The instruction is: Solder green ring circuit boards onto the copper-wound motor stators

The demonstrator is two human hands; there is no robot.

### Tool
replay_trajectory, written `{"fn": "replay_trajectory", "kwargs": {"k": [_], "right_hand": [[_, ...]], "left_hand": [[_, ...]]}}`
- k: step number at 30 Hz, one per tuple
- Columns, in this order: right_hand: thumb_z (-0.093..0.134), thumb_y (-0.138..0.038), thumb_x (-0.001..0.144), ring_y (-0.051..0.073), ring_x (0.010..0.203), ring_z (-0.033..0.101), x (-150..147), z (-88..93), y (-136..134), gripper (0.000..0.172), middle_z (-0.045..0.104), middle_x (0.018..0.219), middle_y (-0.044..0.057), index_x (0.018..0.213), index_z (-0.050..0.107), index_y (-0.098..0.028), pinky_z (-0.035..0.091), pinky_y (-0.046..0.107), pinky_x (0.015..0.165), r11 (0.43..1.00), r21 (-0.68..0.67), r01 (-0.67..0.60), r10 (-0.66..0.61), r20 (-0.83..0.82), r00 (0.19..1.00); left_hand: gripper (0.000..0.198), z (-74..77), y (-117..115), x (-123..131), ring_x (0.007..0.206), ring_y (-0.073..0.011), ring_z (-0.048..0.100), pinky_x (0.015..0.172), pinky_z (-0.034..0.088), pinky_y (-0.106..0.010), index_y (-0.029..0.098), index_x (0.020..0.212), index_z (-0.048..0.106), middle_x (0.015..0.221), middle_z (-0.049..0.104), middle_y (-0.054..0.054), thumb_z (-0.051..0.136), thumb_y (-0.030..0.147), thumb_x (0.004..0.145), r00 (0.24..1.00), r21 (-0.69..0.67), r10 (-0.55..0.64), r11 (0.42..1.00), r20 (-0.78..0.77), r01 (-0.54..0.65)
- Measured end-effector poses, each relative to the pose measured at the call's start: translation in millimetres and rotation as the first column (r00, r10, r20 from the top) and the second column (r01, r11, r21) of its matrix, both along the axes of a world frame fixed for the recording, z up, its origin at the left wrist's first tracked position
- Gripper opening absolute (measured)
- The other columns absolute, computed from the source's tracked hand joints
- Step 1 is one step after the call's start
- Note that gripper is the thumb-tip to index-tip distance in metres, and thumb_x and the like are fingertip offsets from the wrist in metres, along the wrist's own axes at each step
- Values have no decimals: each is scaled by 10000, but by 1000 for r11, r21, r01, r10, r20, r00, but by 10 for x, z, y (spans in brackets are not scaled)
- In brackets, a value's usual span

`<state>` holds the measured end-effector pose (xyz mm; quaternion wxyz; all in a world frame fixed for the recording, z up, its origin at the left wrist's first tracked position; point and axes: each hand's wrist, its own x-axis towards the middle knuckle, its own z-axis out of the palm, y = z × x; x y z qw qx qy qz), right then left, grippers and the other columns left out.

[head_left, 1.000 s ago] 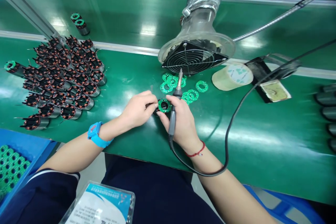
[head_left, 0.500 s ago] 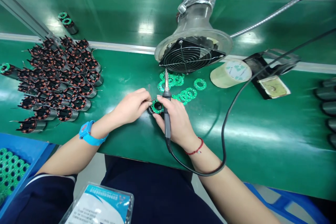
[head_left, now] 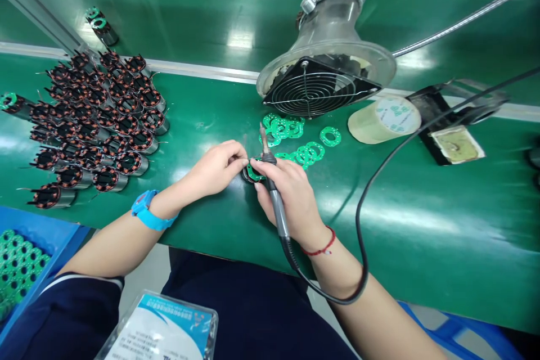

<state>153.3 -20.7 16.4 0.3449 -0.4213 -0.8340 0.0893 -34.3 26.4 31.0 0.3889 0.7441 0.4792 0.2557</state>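
In my right hand (head_left: 291, 191) lies a soldering iron (head_left: 276, 202), its tip pointing up and away from me and its black cable looping over my forearm. The right thumb and fingertips also reach the edge of a motor stator with a green ring-shaped circuit board (head_left: 254, 171) on top. My left hand (head_left: 219, 169) pinches at the left edge of that board; whatever sits between its fingertips is too small to make out. Just beyond the hands, loose green ring boards (head_left: 312, 153) lie scattered on the green table (head_left: 202, 118).
Many copper-wound stators (head_left: 105, 124) stand grouped at the left. A fume extractor (head_left: 310, 90) hangs over the back. To the right are a tape roll (head_left: 383, 119) and an iron stand with a sponge (head_left: 456, 143). A blue bin (head_left: 63, 236) holds ring boards at lower left.
The soldering iron has tilted, its tip swinging left and its handle end right. The whole view has shifted slightly. My left hand stays at the board's edge.
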Motion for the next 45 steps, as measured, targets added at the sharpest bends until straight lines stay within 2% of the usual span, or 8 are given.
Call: {"fn": "replay_trajectory", "kwargs": {"k": [6, 11, 16, 20, 31, 35, 39, 45], "right_hand": [[559, -198, 899, 253, 1055, 652, 8, -27, -14, 404, 721, 1133, 102, 1294, 483, -226, 507, 454, 916, 993, -31, 116, -118, -78, 990], [539, -171, 919, 218, 984, 685, 50, -21, -39, 475, 762, 1031, 39, 1377, 453, -263, 498, 425, 918, 986, 9, 164, -160, -186, 969], [582, -275, 911, 186, 748, 712, 139, -66, -128, 347, 741, 986, 42, 1257, 594, -271, 574, 363, 702, 970, -93, 224, -242, -460, 854], [570, -315, 916, 126, 536, 646, 163, -75, -174, 215, 714, 810, 4, 1089, 681, -251, 539, 283, 511, 974, -142, 178, -228, -610, 759], [542, -348, 919, 138, 491, 629, 148, -32, -197, 201, 687, 705, -4, 998, 689, -235, 550, 316, 501, 959, -211, 188, -276, -552, 787], [541, -365, 921, 159, 537, 661, 156, -39, -212, 205, 701, 756, 10, 1025, 669, -242, 575, 344, 542, 960, -191, 206, -277, -523, 806], [512, -332, 948, 209, 778, 729, 113, -37, -167, 307, 731, 954, 55, 1244, 556, -263, 617, 390, 687, 960, -202, 196, -275, -523, 807], [591, -316, 911, 261, 1149, 633, 50, -73, -52, 411, 674, 1207, 100, 1303, 480, -257, 526, 483, 981, 950, -256, 180, -248, -267, 931]], "left_hand": [[127, -30, -21, 53, 636, -109, 470, 595, 358, -241, 166, 769, 534, 677, 512, 32, 486, 197, 882, 992, -142, 76, 988, 104, -61], [164, 55, -44, 117, 601, -100, 429, 578, 315, -245, 169, 687, 498, 642, 487, 39, 494, 157, 851, 994, -29, 113, 993, -8, -113], [190, 61, -46, 183, 592, -111, 417, 575, 289, -263, 180, 628, 443, 612, 474, 33, 471, 101, 799, 979, 51, 168, 985, -115, -163], [194, 39, -42, 200, 584, -116, 404, 573, 277, -272, 188, 623, 412, 602, 456, 32, 462, 109, 793, 973, 59, 180, 983, -146, -173], [189, 23, -50, 210, 597, -125, 409, 586, 295, -281, 200, 634, 380, 612, 455, 26, 450, 118, 789, 968, 132, 175, 979, -178, -153], [196, -1, -55, 218, 602, -129, 406, 590, 300, -286, 204, 635, 366, 619, 457, 21, 444, 120, 793, 959, 181, 184, 973, -215, -146], [204, -10, -68, 233, 616, -139, 408, 601, 307, -296, 208, 633, 352, 637, 466, 8, 438, 126, 799, 941, 222, 198, 965, -276, -139], [213, 17, -58, 261, 615, -139, 401, 595, 295, -300, 209, 625, 328, 634, 455, 9, 453, 124, 776, 942, 203, 210, 966, -263, -159]]}}
